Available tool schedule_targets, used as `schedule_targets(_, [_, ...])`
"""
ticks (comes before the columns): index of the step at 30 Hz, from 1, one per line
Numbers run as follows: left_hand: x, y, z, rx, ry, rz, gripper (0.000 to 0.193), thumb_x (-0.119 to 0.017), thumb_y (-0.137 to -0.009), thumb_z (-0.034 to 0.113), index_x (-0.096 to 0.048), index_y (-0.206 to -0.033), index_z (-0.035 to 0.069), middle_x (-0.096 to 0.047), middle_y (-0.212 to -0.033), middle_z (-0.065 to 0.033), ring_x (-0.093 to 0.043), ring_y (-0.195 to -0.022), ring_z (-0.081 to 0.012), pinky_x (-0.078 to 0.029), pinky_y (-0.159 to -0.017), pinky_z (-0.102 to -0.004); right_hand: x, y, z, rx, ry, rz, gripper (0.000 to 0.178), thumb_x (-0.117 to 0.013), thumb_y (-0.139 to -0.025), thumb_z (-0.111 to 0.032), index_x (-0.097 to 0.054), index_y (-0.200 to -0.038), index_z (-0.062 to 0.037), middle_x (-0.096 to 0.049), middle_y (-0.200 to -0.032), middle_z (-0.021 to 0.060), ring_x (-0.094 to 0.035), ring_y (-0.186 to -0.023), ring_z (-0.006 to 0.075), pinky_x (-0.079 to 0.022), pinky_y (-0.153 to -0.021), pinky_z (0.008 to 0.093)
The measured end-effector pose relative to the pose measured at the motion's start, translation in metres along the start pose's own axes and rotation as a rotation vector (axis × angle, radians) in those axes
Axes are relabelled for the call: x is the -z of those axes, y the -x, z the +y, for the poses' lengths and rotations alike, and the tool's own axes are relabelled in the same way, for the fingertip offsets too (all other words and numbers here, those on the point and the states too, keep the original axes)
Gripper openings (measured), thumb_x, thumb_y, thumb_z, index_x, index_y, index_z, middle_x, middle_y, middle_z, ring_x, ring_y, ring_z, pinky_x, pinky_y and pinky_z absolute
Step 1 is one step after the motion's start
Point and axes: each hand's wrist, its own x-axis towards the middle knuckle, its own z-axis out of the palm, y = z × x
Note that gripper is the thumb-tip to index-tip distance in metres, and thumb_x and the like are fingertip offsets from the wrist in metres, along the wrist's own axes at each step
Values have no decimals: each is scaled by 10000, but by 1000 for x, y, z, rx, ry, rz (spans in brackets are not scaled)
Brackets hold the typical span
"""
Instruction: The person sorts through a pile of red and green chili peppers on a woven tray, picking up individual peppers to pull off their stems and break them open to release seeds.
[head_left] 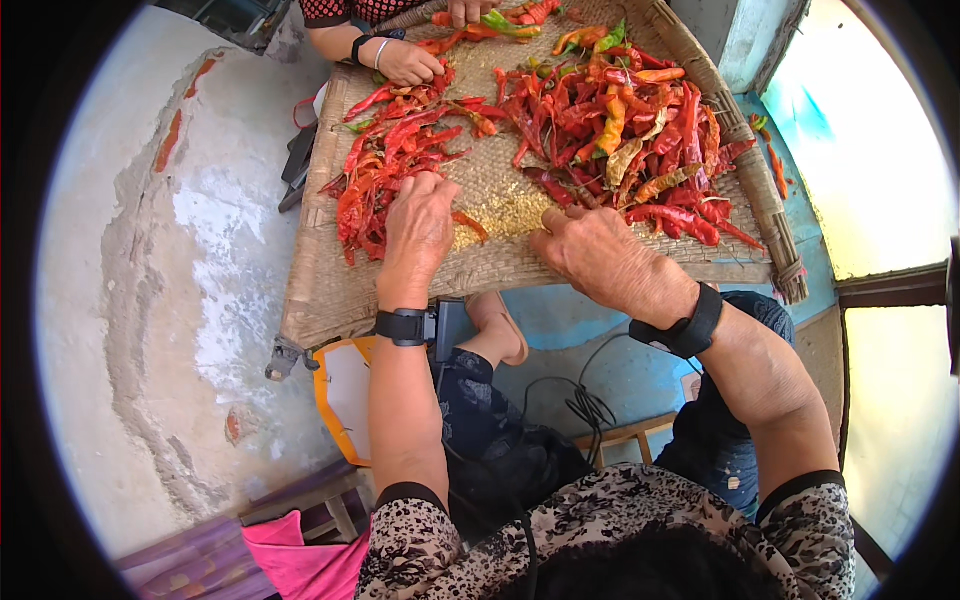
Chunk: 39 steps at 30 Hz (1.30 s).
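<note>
A large woven tray (325, 280) holds red peppers and a patch of pale yellow seeds (500, 220). My left hand (420, 225) is closed at the right edge of a pile of torn red peppers (375, 185); its fingertips are hidden, so what it grips cannot be made out. Just right of the seeds, my right hand (600, 250) is closed, thumb against curled fingers, beside the lower edge of a heap of whole and wrinkled peppers (640, 120). Whatever it holds is hidden. A small orange-red pepper piece (470, 225) lies between my hands.
Across the tray, another person's hand (408, 62) reaches into the torn peppers; their other hand (470, 10) is at the top edge. A worn wall (150, 300) stands left, a bright window (880, 130) right. Black cable (590, 405) lies below the tray, near a wooden stool (630, 435).
</note>
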Motion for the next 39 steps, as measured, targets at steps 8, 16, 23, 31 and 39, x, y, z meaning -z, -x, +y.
schedule_targets(8, [-14,4,0,91,-175,-89,78,-591,-788,27,-627,-853,50,-600,-910,-121,-564,-925,-323,-497,-781,-425,2,2,4,-7,-8,29,142,-633,-746,-72,-650,-884,-43,-628,-876,121,-678,-756,247,-535,-614,335])
schedule_targets(16, [-11,2,10,141,-243,-158,112,-586,-767,7,-625,-868,36,-598,-890,-134,-568,-921,-333,-497,-763,-432,9,5,2,-33,-23,-62,212,-634,-734,-38,-603,-943,-19,-601,-875,126,-668,-748,258,-536,-600,346])
schedule_targets(23, [-6,9,1,140,-222,-162,125,-575,-765,-6,-626,-870,40,-579,-910,-146,-553,-924,-337,-479,-778,-431,5,4,2,-17,8,-42,171,-624,-754,-73,-611,-916,-20,-602,-842,115,-669,-743,238,-531,-593,333])
schedule_targets(31, [11,5,2,292,-200,-96,79,-624,-816,100,-598,-857,37,-632,-939,-164,-605,-894,-345,-490,-747,-438,3,3,1,-25,-8,-29,155,-622,-752,-75,-606,-898,-25,-601,-838,130,-668,-716,254,-523,-581,353])
schedule_targets(39, [37,15,-39,563,-277,339,303,-624,-847,139,-537,-1120,40,-596,-992,-185,-588,-951,-373,-467,-807,-459,7,2,0,-20,2,-34,149,-617,-757,-85,-608,-893,-25,-600,-847,128,-667,-718,245,-520,-570,342])
